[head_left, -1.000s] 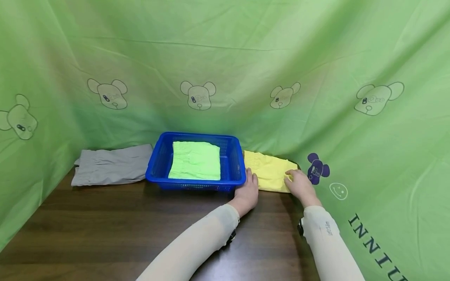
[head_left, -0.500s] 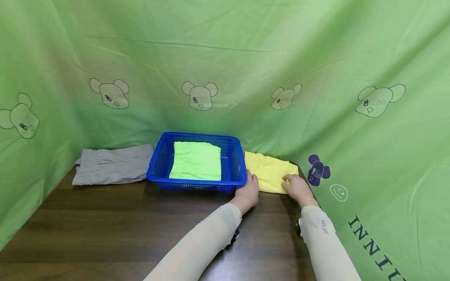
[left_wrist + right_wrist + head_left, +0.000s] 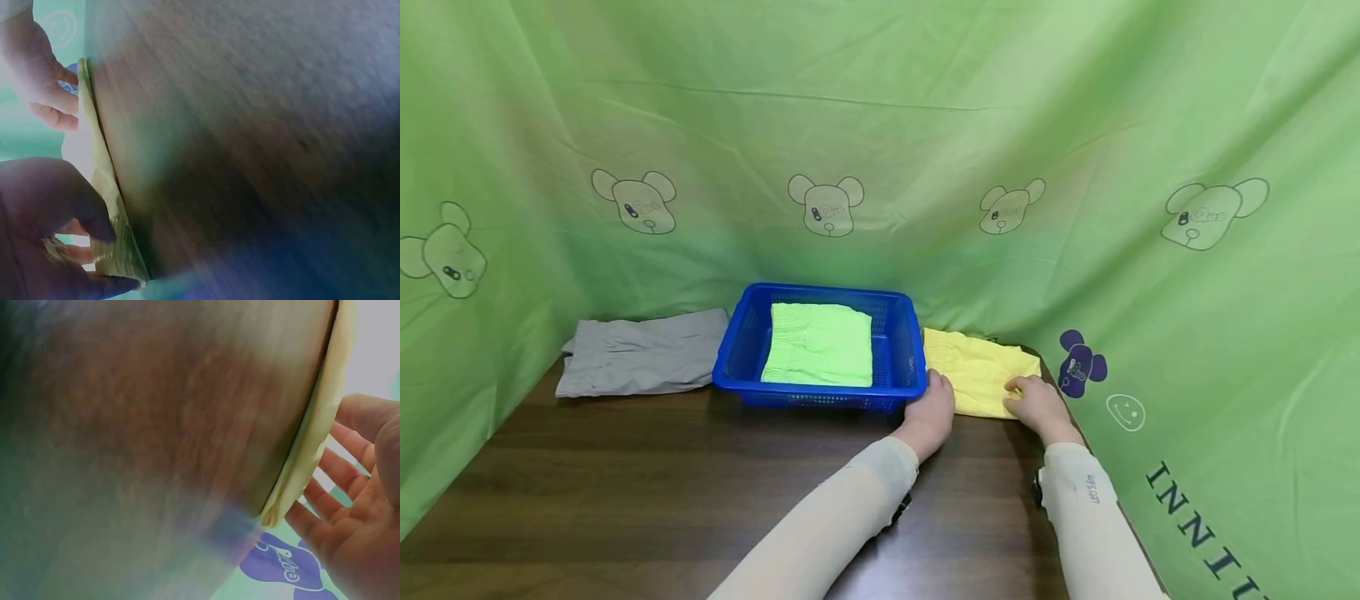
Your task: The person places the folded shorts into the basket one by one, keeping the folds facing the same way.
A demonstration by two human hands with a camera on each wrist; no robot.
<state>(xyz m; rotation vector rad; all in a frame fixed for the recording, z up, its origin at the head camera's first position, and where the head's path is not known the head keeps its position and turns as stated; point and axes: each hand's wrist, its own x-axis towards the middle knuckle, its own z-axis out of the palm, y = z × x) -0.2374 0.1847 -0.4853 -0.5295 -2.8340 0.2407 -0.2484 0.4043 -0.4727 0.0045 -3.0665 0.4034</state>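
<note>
Folded yellow pants (image 3: 977, 371) lie flat on the table, right of a blue basket (image 3: 820, 392). My left hand (image 3: 931, 410) is at their left end, beside the basket's corner; in the left wrist view its curled thumb and fingers hold the gathered waistband (image 3: 119, 250). At the other end is my right hand (image 3: 1039, 407). Its thumb and spread, fairly straight fingers (image 3: 337, 469) touch the pants' edge in the right wrist view. Folded bright-green pants (image 3: 820, 343) lie inside the basket. Some left fingertips are hidden in the head view.
Folded grey pants (image 3: 643, 354) lie left of the basket, near the back of the brown wooden table (image 3: 647, 483). A green printed cloth (image 3: 910, 125) hangs behind and along both sides. The basket's right rim is close to my left hand.
The yellow pants have shifted slightly towards me. My right hand has moved a little down and left along their right end. The left hand stays at the waistband; the basket keeps its place.
</note>
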